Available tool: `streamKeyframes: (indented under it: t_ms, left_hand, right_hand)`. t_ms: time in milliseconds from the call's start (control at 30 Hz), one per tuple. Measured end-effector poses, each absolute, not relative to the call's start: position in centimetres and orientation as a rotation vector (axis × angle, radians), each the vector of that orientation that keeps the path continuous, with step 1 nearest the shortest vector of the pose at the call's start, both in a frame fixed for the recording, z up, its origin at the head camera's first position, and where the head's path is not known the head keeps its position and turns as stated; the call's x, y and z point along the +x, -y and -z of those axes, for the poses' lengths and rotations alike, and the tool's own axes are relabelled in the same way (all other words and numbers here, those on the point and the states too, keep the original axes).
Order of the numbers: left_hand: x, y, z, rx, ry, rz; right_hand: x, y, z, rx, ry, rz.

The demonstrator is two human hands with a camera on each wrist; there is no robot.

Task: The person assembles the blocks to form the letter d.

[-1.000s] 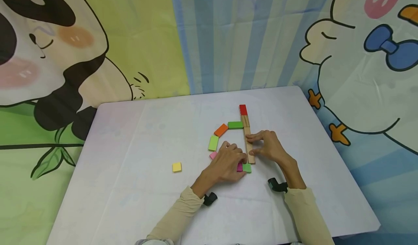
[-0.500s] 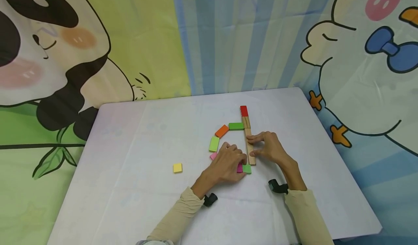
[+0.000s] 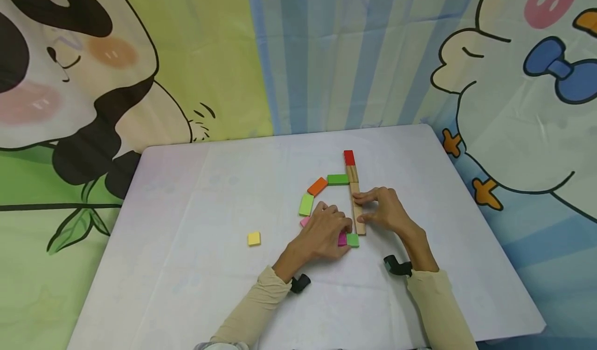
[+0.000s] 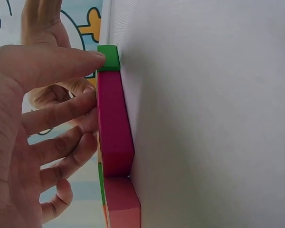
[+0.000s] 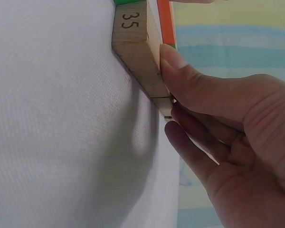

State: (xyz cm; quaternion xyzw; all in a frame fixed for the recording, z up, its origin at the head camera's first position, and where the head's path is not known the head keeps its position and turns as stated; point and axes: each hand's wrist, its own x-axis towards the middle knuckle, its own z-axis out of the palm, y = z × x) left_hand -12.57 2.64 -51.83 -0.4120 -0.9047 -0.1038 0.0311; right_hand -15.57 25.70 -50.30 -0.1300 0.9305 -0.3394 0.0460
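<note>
On the white table lies an outline of flat coloured blocks beside a straight line of wooden ones. My right hand point(image 3: 385, 208) touches the near plain wooden block point(image 5: 142, 66), stamped 35 on its end, with thumb and fingertips spread along its upper edge. My left hand point(image 3: 325, 232) bends low over the near side of the outline. Its thumb tip rests at the small green block point(image 4: 109, 58), and its fingertips touch the top edge of the magenta block point(image 4: 115, 123). A pink block point(image 4: 123, 202) adjoins the magenta one, mostly hidden under the left hand in the head view.
A light green block point(image 3: 306, 205), an orange block point(image 3: 317, 186) and a darker green block point(image 3: 338, 180) curve up to the wooden line, topped by a red block point(image 3: 349, 157). A yellow block point(image 3: 254, 239) lies apart at left. Cartoon-printed cloth point(image 3: 326, 54) hangs behind the table.
</note>
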Motion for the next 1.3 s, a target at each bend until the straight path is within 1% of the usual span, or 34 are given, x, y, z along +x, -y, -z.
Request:
streamKeyframes:
  t_ms: [1100,1300]
  left_hand:
    - [-13.0,-2.3,51.6,-1.304,2.831,0.336]
    - [-13.2,-1.0,50.7,-1.255,2.880,0.520]
  right_hand:
    - [-15.8,-25.7,50.3,-0.378,-2.820,1.078]
    - [-15.9,-25.7,50.5,-0.355,-2.819,1.066]
